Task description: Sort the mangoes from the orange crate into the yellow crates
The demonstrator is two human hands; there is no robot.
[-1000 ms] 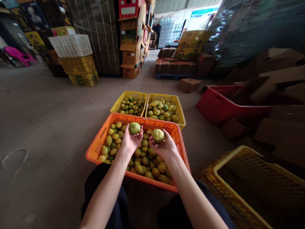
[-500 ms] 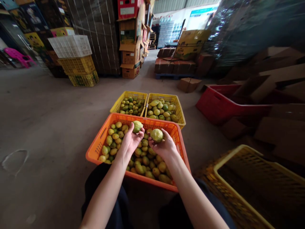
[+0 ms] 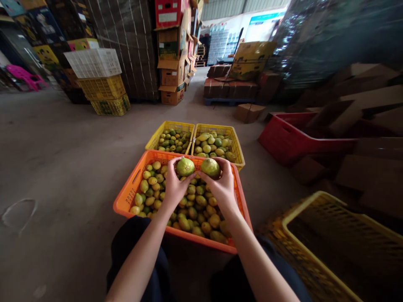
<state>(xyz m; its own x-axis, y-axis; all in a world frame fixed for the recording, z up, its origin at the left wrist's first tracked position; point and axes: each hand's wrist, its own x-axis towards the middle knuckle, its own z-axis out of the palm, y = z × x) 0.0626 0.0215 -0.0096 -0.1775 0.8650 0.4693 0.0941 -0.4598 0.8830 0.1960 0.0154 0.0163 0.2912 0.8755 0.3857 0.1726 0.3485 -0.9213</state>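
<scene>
Probably firm, yet bruisable
Left grip (image 3: pixel 176 186) clasps the nine-o'clock fruit (image 3: pixel 185 167), right grip (image 3: pixel 223 182) the three-o'clock fruit (image 3: pixel 210 168); cup their sides.

Over the orange crate (image 3: pixel 198 239), my feed gives me a bare left hand (image 3: pixel 176 188) and a bare right hand (image 3: pixel 224 184), both slim, with slender fingers; some fingertips are hidden from me, and the nails are too small to judge. On the near side of the crate I see the left forearm (image 3: pixel 144 253) and the right forearm (image 3: pixel 252 250), uncovered and smooth, narrowing evenly toward the wrists. Close to the crate's near edge, the left knee (image 3: pixel 127 235) and the right knee (image 3: pixel 286 268) are covered in plain dark cloth, nearly black in places and navy blue in others; its weave I cannot make out.
</scene>
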